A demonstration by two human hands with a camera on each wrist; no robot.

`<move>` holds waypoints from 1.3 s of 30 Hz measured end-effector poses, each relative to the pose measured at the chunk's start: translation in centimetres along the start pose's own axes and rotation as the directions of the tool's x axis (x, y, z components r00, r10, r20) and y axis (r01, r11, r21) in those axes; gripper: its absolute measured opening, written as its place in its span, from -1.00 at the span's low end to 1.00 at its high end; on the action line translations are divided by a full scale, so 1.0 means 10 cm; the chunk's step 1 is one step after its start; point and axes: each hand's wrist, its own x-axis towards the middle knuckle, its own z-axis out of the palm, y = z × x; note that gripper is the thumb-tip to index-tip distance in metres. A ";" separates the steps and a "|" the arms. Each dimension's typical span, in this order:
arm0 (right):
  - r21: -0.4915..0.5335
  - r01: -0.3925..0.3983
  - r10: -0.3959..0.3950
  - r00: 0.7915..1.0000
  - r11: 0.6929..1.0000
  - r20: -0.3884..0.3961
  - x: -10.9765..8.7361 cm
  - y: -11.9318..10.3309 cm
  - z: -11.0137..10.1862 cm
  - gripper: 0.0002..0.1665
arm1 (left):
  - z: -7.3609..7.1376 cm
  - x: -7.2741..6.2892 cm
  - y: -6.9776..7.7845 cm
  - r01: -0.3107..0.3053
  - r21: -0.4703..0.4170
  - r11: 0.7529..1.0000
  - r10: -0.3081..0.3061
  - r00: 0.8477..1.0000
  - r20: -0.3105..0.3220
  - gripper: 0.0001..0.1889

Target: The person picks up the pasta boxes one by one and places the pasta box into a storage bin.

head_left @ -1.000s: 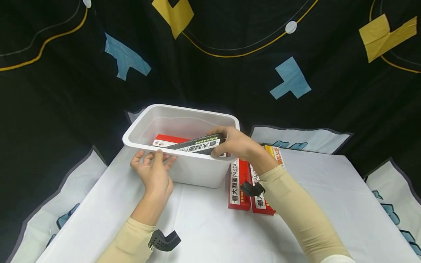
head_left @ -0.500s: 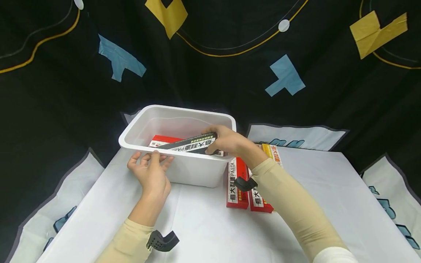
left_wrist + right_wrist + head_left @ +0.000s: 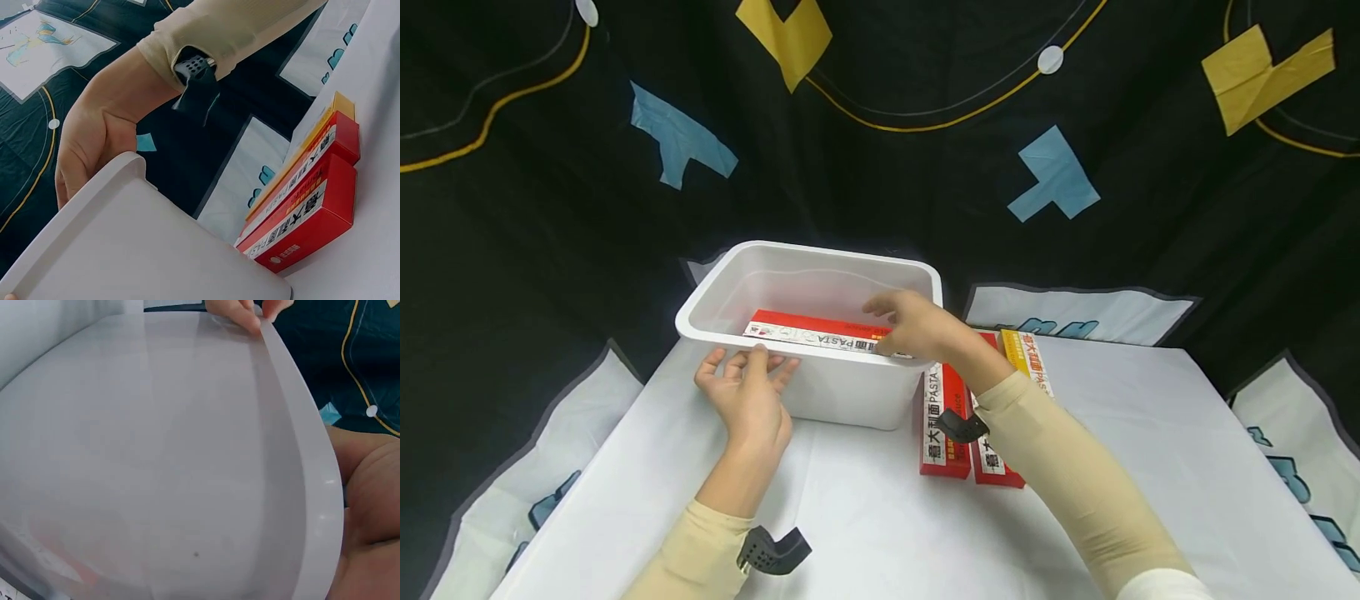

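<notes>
A white plastic bin [image 3: 850, 387] stands on the table. My left hand [image 3: 747, 392] holds its front rim, thumb at the top edge and fingers against the outside; the right wrist view shows those fingers [image 3: 240, 315] on the rim. My right hand [image 3: 917, 325] reaches over the bin's right end, fingers spread and slightly bent, with nothing seen between them. Inside, a red pasta box [image 3: 812, 327] lies lengthwise below the hand. The black pasta box is hidden from view. In the left wrist view the right hand [image 3: 87, 140] passes over the rim.
Right of the bin lie two red pasta boxes [image 3: 945, 425] and a yellow pasta box [image 3: 1028, 358], partly behind the right forearm. A white cloth covers the table [image 3: 865, 517]. Behind it hangs a black curtain [image 3: 880, 183] with coloured patches.
My right hand has let go of the black pasta box, which has dropped out of sight inside the bin. The red box there now shows more fully. The left hand stays on the rim.
</notes>
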 end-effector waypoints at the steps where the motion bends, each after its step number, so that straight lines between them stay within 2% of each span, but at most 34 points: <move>1: -0.002 0.016 -0.016 1.000 1.000 -0.023 -0.02 0.00 0.01 -0.30 | 0.00 0.00 0.00 0.000 -0.001 1.000 0.000 1.000 0.000 -0.50; 4: 0.021 0.070 -0.067 0.992 0.997 -0.104 -0.11 0.02 0.03 -0.34 | 0.00 0.00 0.01 0.001 -0.001 1.000 -0.002 1.000 -0.001 -0.50; 7: 0.092 0.107 -0.090 0.980 0.990 -0.176 -0.24 0.06 0.05 -0.37 | 0.00 0.00 0.01 -0.001 0.004 1.000 0.001 1.000 0.006 -0.50; 13: 0.255 0.140 -0.088 0.975 0.957 -0.205 -0.51 0.16 0.02 -0.43 | 0.01 0.01 0.02 -0.004 -0.001 1.000 0.004 1.000 0.011 -0.52; 20: 0.298 0.135 -0.049 0.960 0.945 -0.277 -0.82 0.33 0.00 -0.47 | 0.02 0.01 0.04 0.011 -0.009 1.000 -0.011 1.000 -0.001 -0.52; 24: 0.309 0.170 -0.057 0.938 0.936 -0.343 -0.98 0.47 0.00 -0.48 | 0.03 0.00 0.03 0.012 -0.005 1.000 -0.012 1.000 -0.001 -0.53; 27: 0.289 0.176 -0.051 0.918 0.941 -0.392 -1.08 0.59 0.00 -0.49 | 0.02 0.00 0.02 0.012 -0.002 1.000 -0.012 1.000 0.002 -0.53; 31: 0.293 0.139 -0.002 0.906 0.946 -0.424 -1.20 0.79 -0.01 -0.50 | 0.01 0.00 0.03 0.012 0.002 1.000 -0.012 1.000 0.004 -0.52; 34: 0.295 0.072 0.067 0.898 0.953 -0.434 -1.30 0.94 0.00 -0.46 | 0.01 -0.01 0.03 0.017 0.004 1.000 -0.017 1.000 0.005 -0.52; 39: 0.230 -0.143 0.227 0.889 0.963 -0.398 -1.47 1.19 0.05 -0.25 | 0.01 -0.01 0.04 0.014 0.021 1.000 -0.014 1.000 0.015 -0.52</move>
